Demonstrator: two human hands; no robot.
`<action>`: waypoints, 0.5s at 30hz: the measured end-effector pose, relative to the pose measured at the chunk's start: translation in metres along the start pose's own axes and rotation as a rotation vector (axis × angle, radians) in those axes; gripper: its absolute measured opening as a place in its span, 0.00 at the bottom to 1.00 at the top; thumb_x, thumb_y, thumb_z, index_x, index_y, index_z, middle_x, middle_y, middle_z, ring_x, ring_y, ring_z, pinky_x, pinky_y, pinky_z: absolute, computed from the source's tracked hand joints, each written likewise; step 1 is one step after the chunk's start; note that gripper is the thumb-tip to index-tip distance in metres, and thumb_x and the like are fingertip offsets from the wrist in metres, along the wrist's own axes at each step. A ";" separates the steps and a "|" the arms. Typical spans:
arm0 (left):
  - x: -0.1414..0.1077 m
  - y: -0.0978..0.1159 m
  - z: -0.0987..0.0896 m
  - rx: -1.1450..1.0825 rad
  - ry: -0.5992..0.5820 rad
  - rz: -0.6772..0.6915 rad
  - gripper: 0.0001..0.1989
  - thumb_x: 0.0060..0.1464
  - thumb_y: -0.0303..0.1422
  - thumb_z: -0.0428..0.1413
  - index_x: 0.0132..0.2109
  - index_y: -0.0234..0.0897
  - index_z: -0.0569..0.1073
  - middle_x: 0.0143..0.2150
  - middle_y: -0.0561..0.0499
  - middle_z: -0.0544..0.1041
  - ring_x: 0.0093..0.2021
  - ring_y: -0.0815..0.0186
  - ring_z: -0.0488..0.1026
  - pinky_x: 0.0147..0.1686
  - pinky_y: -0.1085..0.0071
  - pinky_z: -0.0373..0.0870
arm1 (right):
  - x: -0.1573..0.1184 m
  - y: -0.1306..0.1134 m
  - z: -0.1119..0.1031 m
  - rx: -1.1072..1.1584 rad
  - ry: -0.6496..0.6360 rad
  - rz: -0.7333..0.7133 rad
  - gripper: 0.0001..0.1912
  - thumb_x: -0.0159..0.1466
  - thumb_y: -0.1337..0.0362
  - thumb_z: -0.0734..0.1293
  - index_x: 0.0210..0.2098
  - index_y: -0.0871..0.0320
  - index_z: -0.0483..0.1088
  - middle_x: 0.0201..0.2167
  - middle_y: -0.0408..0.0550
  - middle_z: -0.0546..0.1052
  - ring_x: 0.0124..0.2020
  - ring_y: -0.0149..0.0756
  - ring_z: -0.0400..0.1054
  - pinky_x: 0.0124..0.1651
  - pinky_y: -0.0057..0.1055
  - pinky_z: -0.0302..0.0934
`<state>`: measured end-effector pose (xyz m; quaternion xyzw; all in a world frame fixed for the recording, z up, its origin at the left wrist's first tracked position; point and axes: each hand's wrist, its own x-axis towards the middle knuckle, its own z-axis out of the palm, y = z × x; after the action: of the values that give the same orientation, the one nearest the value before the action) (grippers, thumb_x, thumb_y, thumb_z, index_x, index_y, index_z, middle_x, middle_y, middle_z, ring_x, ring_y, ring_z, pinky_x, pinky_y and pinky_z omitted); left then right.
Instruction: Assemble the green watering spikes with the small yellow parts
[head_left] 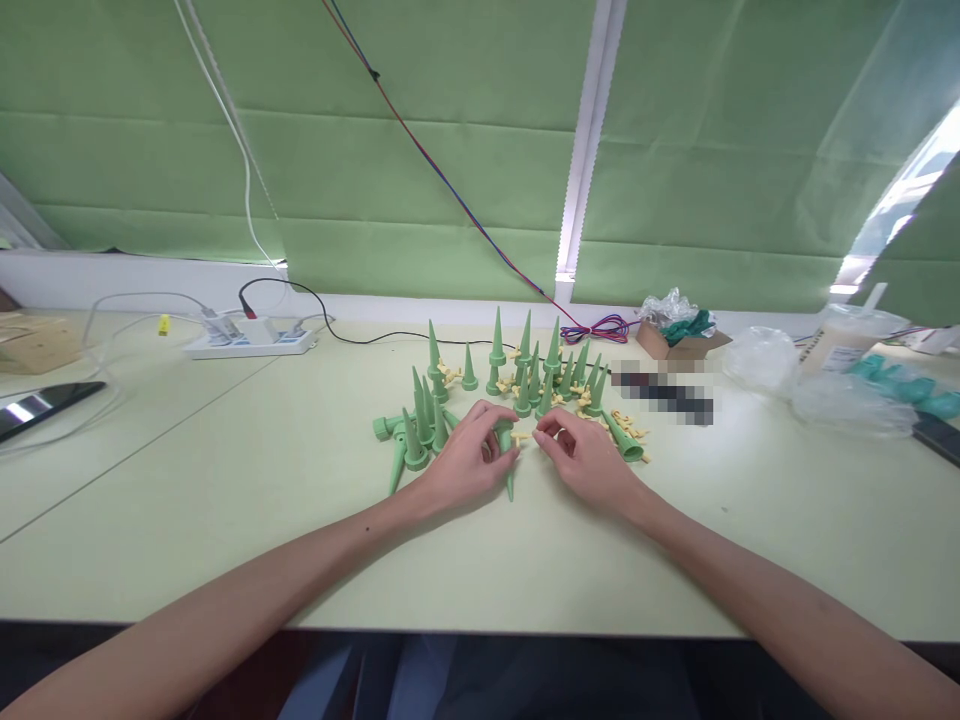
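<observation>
Between the fingers of my left hand (pixel 478 452) is a green plant-watering spike (pixel 505 440), its pointed end turned down toward the table. A small yellow valve (pixel 520 437) sticks out from the spike's side, toward my right hand. The fingers of my right hand (pixel 581 452) are pinched together at the valve's outer end; I cannot make out whether they grip it. Behind both hands stand several green spikes (pixel 498 340), points up, many with yellow valves on them. Loose yellow valves (pixel 628 425) and a lying spike (pixel 622 438) are right of my right hand.
A power strip (pixel 251 345) with plugs and cables lies at the back left, with a dark phone-like device (pixel 45 408) at the far left. At the back right are a cardboard box (pixel 679 343), plastic bags (pixel 761 360) and a lidded cup (pixel 844 345). A blurred dark object (pixel 667 393) lies nearer.
</observation>
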<state>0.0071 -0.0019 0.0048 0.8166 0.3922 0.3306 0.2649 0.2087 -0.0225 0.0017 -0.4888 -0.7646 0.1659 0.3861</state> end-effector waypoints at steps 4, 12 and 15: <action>0.001 -0.001 0.000 -0.010 0.020 0.015 0.12 0.59 0.34 0.54 0.50 0.41 0.68 0.47 0.49 0.67 0.30 0.71 0.68 0.31 0.70 0.72 | 0.000 0.000 0.000 -0.013 0.001 -0.002 0.06 0.68 0.62 0.61 0.35 0.55 0.67 0.26 0.41 0.74 0.24 0.31 0.63 0.29 0.29 0.54; 0.001 -0.002 0.001 -0.007 0.049 0.028 0.11 0.59 0.33 0.54 0.49 0.42 0.68 0.46 0.49 0.67 0.30 0.71 0.67 0.31 0.70 0.72 | 0.000 0.000 0.000 -0.017 0.018 -0.005 0.07 0.68 0.62 0.60 0.34 0.55 0.67 0.26 0.42 0.74 0.23 0.32 0.63 0.30 0.30 0.55; 0.001 -0.002 0.001 -0.006 0.061 0.030 0.11 0.59 0.33 0.54 0.49 0.42 0.68 0.46 0.49 0.67 0.30 0.72 0.67 0.31 0.71 0.72 | 0.000 0.000 -0.001 -0.024 0.035 0.000 0.07 0.68 0.62 0.60 0.34 0.55 0.67 0.27 0.42 0.74 0.23 0.32 0.63 0.30 0.30 0.55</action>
<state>0.0074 -0.0003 0.0026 0.8111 0.3867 0.3603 0.2504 0.2090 -0.0222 0.0025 -0.4961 -0.7597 0.1480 0.3936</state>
